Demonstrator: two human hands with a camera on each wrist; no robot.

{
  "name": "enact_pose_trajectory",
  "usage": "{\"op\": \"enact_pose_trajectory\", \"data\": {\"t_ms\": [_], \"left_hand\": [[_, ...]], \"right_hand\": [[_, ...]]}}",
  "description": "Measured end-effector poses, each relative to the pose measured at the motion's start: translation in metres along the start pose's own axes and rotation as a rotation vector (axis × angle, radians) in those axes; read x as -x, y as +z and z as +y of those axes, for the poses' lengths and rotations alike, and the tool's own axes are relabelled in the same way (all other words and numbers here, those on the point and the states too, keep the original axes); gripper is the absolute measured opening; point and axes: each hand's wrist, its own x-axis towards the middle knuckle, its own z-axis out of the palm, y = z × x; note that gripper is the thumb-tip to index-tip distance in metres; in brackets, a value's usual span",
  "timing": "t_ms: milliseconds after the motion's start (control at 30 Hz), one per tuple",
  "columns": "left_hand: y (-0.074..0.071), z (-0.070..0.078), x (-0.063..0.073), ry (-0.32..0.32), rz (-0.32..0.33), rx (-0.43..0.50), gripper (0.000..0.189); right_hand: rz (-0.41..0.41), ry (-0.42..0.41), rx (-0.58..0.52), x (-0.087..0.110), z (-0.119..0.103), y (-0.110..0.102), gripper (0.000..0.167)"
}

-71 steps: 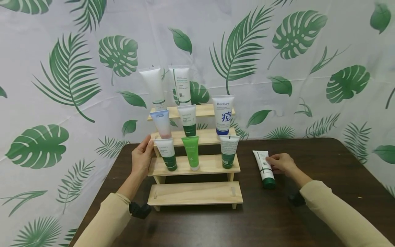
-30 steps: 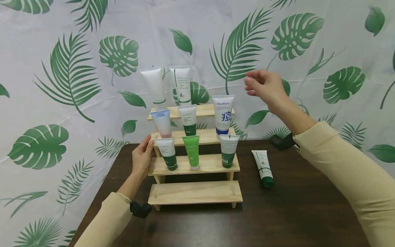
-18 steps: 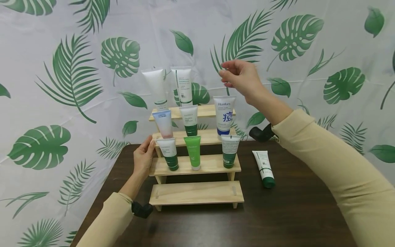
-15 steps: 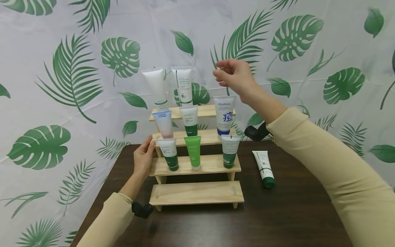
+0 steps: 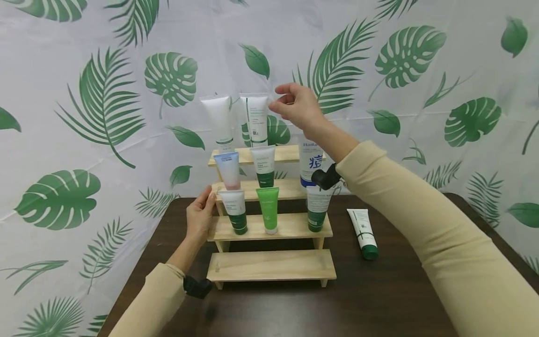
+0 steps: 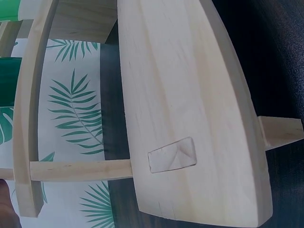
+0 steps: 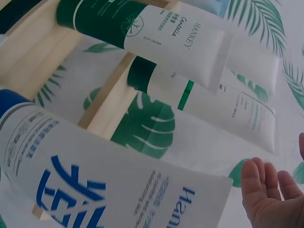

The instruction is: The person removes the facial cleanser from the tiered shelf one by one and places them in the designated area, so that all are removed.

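Observation:
A tiered wooden display stand (image 5: 271, 266) holds upright squeeze tubes. My left hand (image 5: 200, 215) grips its left side near the second tier from the top; in the left wrist view only a bit of that hand (image 6: 6, 209) shows by the strut. My right hand (image 5: 298, 104), fingers loosely bent and holding nothing, is beside the right edge of a white tube with a green stripe (image 5: 257, 119) on the top tier. In the right wrist view its fingertips (image 7: 254, 173) are close to that tube's flat end (image 7: 266, 126). The forearm partly covers the blue-capped tube (image 5: 310, 161).
Another white tube (image 5: 216, 119) stands top left. Below are a pink-blue tube (image 5: 229, 171), white-and-green tubes (image 5: 264, 164) and a bright green tube (image 5: 268, 209). One green-capped tube (image 5: 363, 233) lies on the dark table (image 5: 391, 281). A leaf-print cloth (image 5: 168, 28) hangs behind.
My right hand let go of the tube lying on the table, rose, and moved left to the top-tier tube. My left hand stays on the stand. The view shifted slightly.

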Motion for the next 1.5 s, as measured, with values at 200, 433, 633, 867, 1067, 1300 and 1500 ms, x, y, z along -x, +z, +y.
{"op": "enact_pose_trajectory", "data": {"t_ms": [200, 433, 633, 867, 1067, 1300, 1500], "left_hand": [[0.001, -0.002, 0.000, 0.000, 0.001, 0.009, 0.044], [0.003, -0.002, 0.000, 0.010, 0.002, 0.003, 0.043], [0.004, -0.001, 0.000, 0.023, -0.009, -0.013, 0.044], [0.003, -0.002, -0.001, 0.025, -0.006, -0.011, 0.044], [0.001, -0.003, -0.001, 0.032, -0.005, -0.017, 0.044], [0.000, -0.002, -0.001, 0.037, 0.007, -0.019, 0.043], [-0.001, -0.003, -0.002, 0.045, 0.004, -0.025, 0.043]], "right_hand": [[-0.008, 0.037, 0.003, -0.007, 0.004, 0.012, 0.047], [-0.005, 0.050, 0.003, -0.014, 0.008, 0.017, 0.049], [-0.009, 0.063, -0.008, -0.018, 0.009, 0.020, 0.050], [-0.020, 0.070, -0.010, -0.022, 0.008, 0.024, 0.046], [-0.034, 0.077, 0.002, -0.024, 0.008, 0.028, 0.037], [-0.035, 0.068, -0.006, -0.027, 0.009, 0.032, 0.031], [-0.033, 0.059, -0.008, -0.029, 0.009, 0.035, 0.029]]}}
